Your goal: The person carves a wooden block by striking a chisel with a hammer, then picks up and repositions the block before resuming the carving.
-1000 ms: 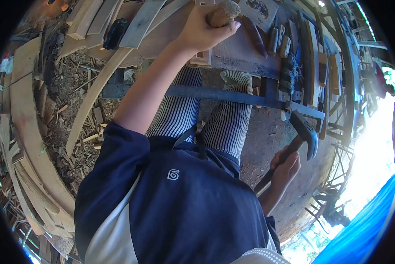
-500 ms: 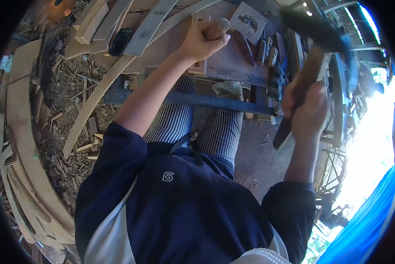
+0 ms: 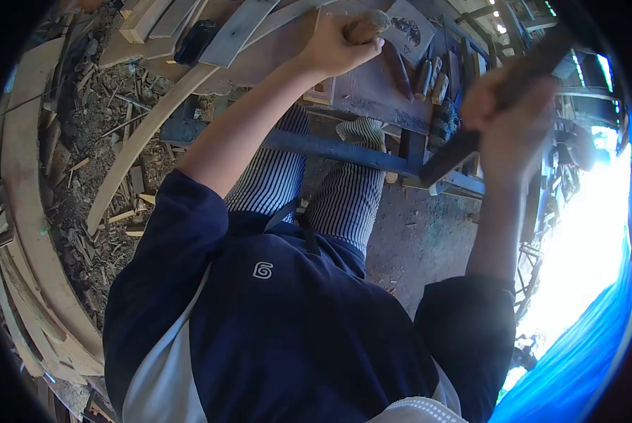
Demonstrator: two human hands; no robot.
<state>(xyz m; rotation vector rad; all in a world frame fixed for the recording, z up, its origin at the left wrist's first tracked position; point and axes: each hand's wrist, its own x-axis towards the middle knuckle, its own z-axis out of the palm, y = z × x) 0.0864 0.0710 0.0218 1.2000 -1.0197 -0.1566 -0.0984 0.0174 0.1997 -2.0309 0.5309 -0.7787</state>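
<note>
My left hand [image 3: 336, 46] is wrapped round the thick wooden handle [image 3: 367, 27] of what looks like a chisel, its rounded butt showing above my thumb. The blade is hidden behind the hand. Below the fist lies a pale piece of wood [image 3: 321, 93] with cut openings, partly covered by my hand and forearm. On the right, my right hand [image 3: 517, 116] grips a hammer by its dark handle [image 3: 451, 156], raised and tilted. Its head is dark and blurred near the upper right edge of the view.
On the workbench [image 3: 362, 95] lie a dark pointed tool [image 3: 398, 74], several wooden-handled tools [image 3: 439, 88] and a board with a dark carved hollow [image 3: 406, 32]. Planks [image 3: 242, 32] and a long curved strip [image 3: 143, 144] stand at the left, above scattered shavings. A bar [image 3: 330, 151] crosses before my legs.
My right hand has lifted the hammer up and to the right. The left fist has shifted slightly right and up in the view, still round the handle; the whole view has moved a little.
</note>
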